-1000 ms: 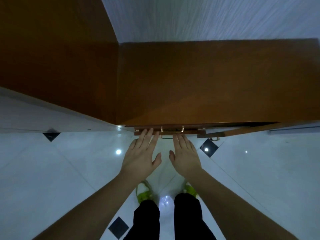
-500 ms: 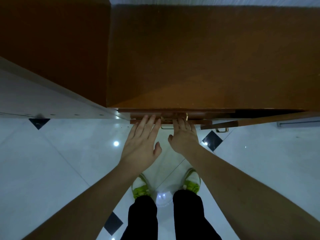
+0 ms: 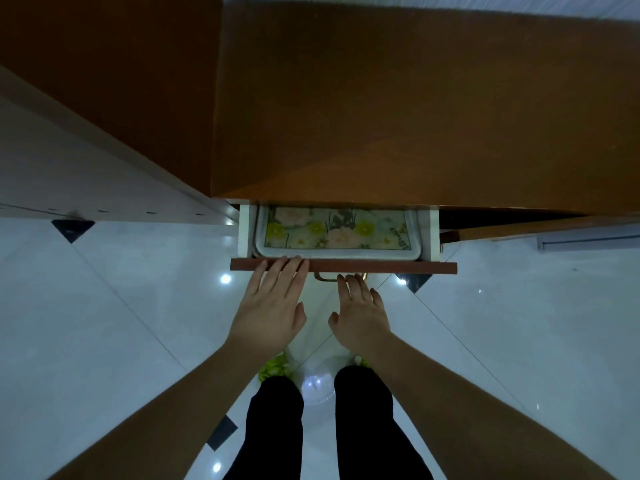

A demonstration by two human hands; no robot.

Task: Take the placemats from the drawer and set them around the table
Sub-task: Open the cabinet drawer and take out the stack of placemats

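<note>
A wooden drawer (image 3: 398, 268) stands pulled partway out of the brown cabinet (image 3: 381, 116). Inside lies a stack of floral placemats (image 3: 336, 231) with pale rounded borders; their far part is hidden under the cabinet top. My left hand (image 3: 270, 313) is flat with fingers apart, its fingertips resting on the drawer's front edge. My right hand (image 3: 362, 317) reaches the brass handle (image 3: 323, 278) below the front, fingers hooked on it.
A taller brown cabinet (image 3: 104, 81) and a white panel (image 3: 86, 174) stand to the left. Another wooden front (image 3: 519, 227) hangs ajar on the right. Glossy white floor tiles (image 3: 121, 323) with black diamonds lie below; my legs and green shoes (image 3: 273, 370) are under the hands.
The drawer has slid out toward me, uncovering the floral placemats. Both hands moved back with it, the right on the handle, the left on the front edge.
</note>
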